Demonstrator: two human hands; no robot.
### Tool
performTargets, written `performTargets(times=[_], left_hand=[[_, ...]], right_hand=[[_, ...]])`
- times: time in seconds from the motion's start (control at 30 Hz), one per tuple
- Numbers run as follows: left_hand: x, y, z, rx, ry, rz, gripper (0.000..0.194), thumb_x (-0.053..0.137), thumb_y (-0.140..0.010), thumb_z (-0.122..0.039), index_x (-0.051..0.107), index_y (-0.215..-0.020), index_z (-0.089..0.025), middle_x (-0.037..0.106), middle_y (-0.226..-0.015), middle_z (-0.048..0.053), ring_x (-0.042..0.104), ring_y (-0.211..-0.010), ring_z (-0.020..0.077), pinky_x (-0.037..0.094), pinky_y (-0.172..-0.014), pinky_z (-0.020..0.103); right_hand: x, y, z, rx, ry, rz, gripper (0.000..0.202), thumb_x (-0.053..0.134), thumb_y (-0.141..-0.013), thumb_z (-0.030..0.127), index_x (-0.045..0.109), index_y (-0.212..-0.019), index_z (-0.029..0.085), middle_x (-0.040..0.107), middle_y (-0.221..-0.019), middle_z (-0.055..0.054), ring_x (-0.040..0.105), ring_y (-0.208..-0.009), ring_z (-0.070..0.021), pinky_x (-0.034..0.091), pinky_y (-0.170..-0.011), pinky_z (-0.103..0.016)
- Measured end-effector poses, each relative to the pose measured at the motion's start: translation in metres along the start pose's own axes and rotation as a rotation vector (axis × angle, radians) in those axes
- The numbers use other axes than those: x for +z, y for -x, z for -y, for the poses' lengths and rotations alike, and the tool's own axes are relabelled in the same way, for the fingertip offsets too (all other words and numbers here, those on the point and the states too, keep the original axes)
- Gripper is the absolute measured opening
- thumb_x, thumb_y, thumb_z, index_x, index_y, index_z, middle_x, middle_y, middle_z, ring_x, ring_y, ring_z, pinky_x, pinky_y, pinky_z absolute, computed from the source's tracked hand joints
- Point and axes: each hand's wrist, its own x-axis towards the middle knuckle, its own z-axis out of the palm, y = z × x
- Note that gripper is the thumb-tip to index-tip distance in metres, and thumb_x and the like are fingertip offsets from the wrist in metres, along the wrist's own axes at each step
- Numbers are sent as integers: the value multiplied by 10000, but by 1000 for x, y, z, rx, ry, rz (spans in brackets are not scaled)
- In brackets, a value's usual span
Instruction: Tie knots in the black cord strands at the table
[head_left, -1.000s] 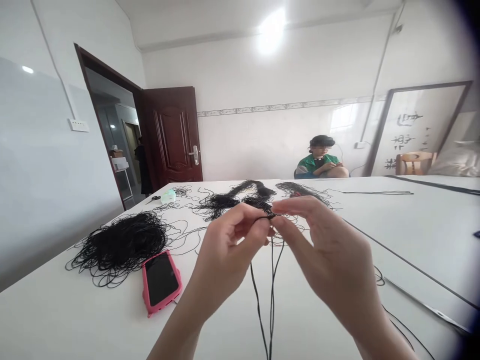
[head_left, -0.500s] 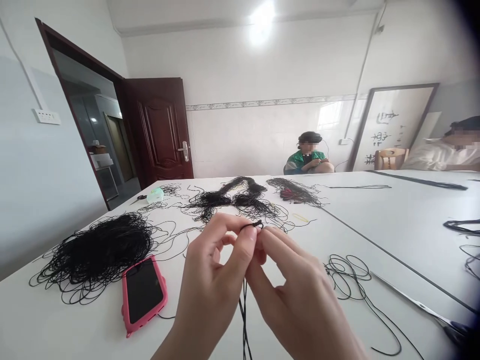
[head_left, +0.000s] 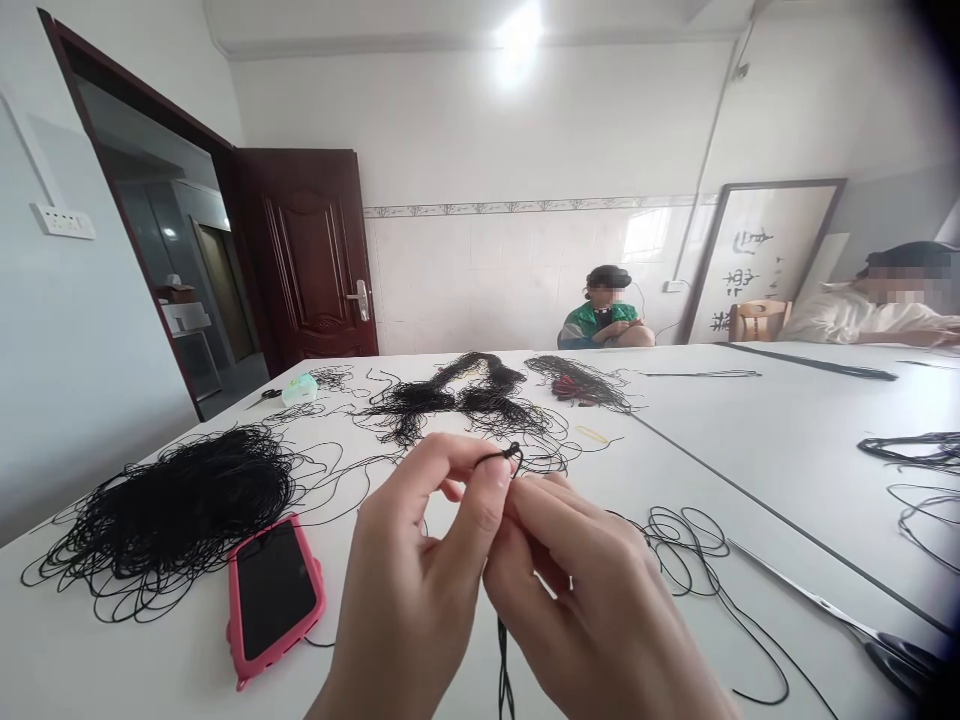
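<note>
Between my two hands is a thin black cord (head_left: 505,660), with a small knot and loop showing above the fingertips and its strands hanging down below. My left hand (head_left: 420,560) pinches the cord just under the knot between thumb and forefinger. Close against it, my right hand (head_left: 585,570) is closed with its fingertips pressed together on the cord by the loop; its inner fingers are partly hidden. Left of my hands lie a large tangled pile of black cord (head_left: 187,505) and a phone in a pink case (head_left: 277,590).
Scissors (head_left: 832,605) and loose cord loops (head_left: 682,540) lie at right on the white table (head_left: 712,440). Bundles of black cord (head_left: 480,390) spread across the middle, near a pale green object (head_left: 300,388). Two people sit beyond, one in a green jacket (head_left: 615,325).
My right fingertips have slid slightly down from the knot and curled in more, leaving the loop more exposed. The view has shifted a little to the right.
</note>
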Motion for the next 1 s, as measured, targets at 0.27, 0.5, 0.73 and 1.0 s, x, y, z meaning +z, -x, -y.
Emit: performTargets(times=[0.27, 0.5, 0.73, 1.0], left_hand=[[-2, -1, 3, 16, -40, -9, 146, 546, -829, -331, 607, -722, -254, 542, -588, -40, 479, -593, 89, 380, -415, 102], [-10, -17, 18, 297, -276, -44, 106, 487, -880, -258, 580, -834, -239, 586, -709, -34, 537, -668, 85, 430, -518, 146], [-24, -18, 18, 867, -556, 11, 180, 497, -840, -33, 566, -911, -183, 590, -795, 8, 515, -780, 121, 451, -692, 238], [-20, -8, 13, 970, -621, 6, 327, 567, -744, 18, 571, -997, -190, 615, -869, 30, 526, -840, 159, 425, -771, 294]], right_hand=[[6, 3, 0, -4, -91, 28, 229, 347, -830, 62, 360, -627, 167, 420, -553, 49, 365, -487, -52, 364, -529, -198], [10, -4, -10, -30, -72, 44, 272, 421, -866, 108, 341, -613, 168, 387, -524, 64, 338, -498, -58, 362, -543, -208], [-28, -7, -23, -210, 70, -123, 160, 550, -859, 147, 565, -1017, 162, 573, -933, -51, 548, -893, -132, 475, -746, -264], [-37, -5, -15, -126, -29, -50, 85, 561, -855, 107, 561, -848, 191, 593, -823, 21, 556, -805, -76, 464, -689, -186]])
